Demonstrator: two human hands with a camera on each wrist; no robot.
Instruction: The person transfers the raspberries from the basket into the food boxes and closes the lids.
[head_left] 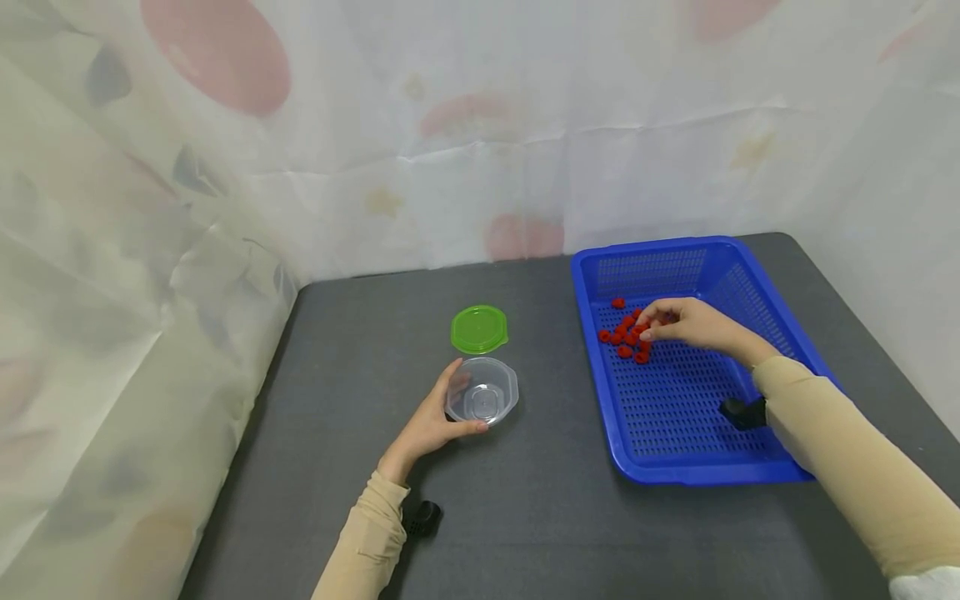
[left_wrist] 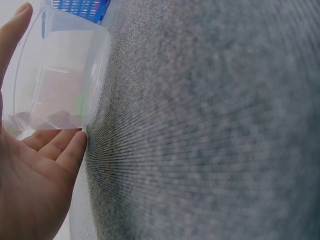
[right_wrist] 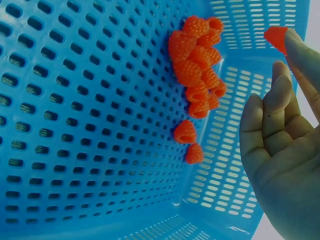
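Note:
My left hand (head_left: 426, 427) grips a clear plastic container (head_left: 491, 398), thumb on the near side and fingers round the left and far side. In the left wrist view the container's (left_wrist: 65, 75) base is close to the grey table. Over the blue basket, my right hand (head_left: 690, 322) pinches a raspberry (right_wrist: 276, 38) between thumb and finger, seen best in the right wrist view. Below it, several red raspberries (right_wrist: 192, 65) lie grouped on the basket floor. A green lid (head_left: 480, 329) rests flat just beyond the container. The container's inside shows no raspberries.
The blue perforated basket (head_left: 617, 454) stands on the right of the grey table (head_left: 525, 525), its raised walls round the raspberries. Patterned white sheeting (head_left: 465, 192) hangs behind the table and along its left side.

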